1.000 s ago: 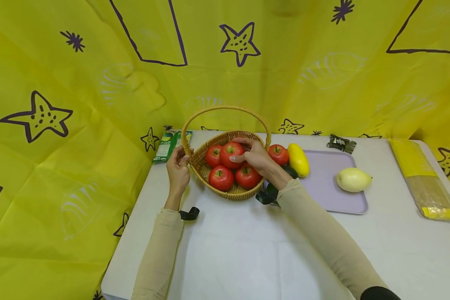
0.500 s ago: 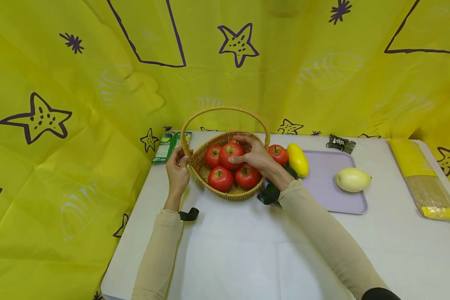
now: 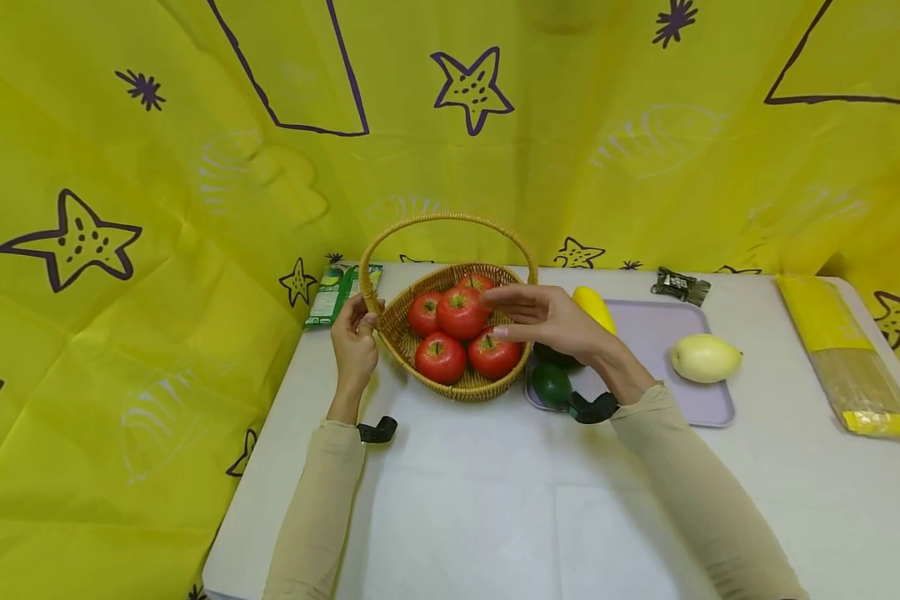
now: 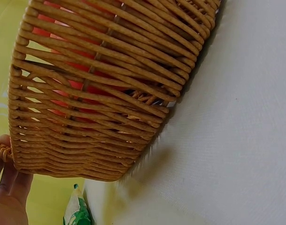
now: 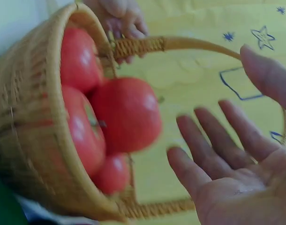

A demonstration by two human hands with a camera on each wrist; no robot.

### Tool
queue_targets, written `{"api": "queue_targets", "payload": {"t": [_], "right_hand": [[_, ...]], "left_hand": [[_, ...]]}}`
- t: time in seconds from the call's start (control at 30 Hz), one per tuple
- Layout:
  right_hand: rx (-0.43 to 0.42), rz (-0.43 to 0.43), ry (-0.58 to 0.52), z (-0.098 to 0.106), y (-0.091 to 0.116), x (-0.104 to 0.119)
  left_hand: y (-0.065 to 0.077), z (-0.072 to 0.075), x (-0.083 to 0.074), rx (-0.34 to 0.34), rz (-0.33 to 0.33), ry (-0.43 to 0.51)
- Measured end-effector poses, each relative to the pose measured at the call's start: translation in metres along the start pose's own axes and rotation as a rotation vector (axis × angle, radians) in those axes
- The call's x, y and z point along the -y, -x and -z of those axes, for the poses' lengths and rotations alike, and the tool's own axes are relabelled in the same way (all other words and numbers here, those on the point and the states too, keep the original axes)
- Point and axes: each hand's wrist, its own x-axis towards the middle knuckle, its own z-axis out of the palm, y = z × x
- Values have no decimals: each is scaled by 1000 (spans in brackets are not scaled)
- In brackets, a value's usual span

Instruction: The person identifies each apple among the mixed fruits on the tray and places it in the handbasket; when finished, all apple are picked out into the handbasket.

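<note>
A wicker basket with an arched handle holds several red apples, one apple resting on top of the others. My left hand grips the foot of the handle at the basket's left side; in the left wrist view its fingers curl around it below the woven wall. My right hand hovers at the basket's right rim, fingers extended and holding nothing. The right wrist view shows its palm turned up beside the top apple, with a gap between them.
Right of the basket lies a lilac tray with a yellow fruit, dark green fruit and a pale pear-shaped fruit. Behind are a green packet and a small dark packet. A long yellow packet lies far right.
My right hand has let go of the top apple and moved right, its fingers straightening. It now covers the apple beside the tray. My left hand keeps its grip on the handle.
</note>
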Motion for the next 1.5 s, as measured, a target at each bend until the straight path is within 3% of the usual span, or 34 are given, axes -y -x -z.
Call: {"api": "queue_targets", "payload": {"t": [0.13, 0.37, 0.57, 0.67, 0.83, 1.07, 1.37, 1.5], "right_hand": [[-31, 44, 15, 20, 15, 2], [-170, 51, 25, 58, 32, -7], [-290, 37, 15, 80, 30, -27], [-314, -12, 28, 84, 25, -39], [-280, -110, 47, 87, 17, -57], [-214, -155, 102, 85, 7, -65], [-101, -188, 260, 84, -1, -62], [-70, -194, 402, 82, -5, -62]], "left_hand": [[0, 0, 0, 0, -6, -2], [0, 0, 0, -5, -1, 4], [0, 0, 1, -8, -13, 7], [-1, 1, 2, -5, -13, 8], [-1, 1, 2, -1, -10, 9], [0, 1, 1, 5, -16, 8], [-1, 1, 2, -1, -19, 13], [0, 1, 2, -3, -18, 19]]}}
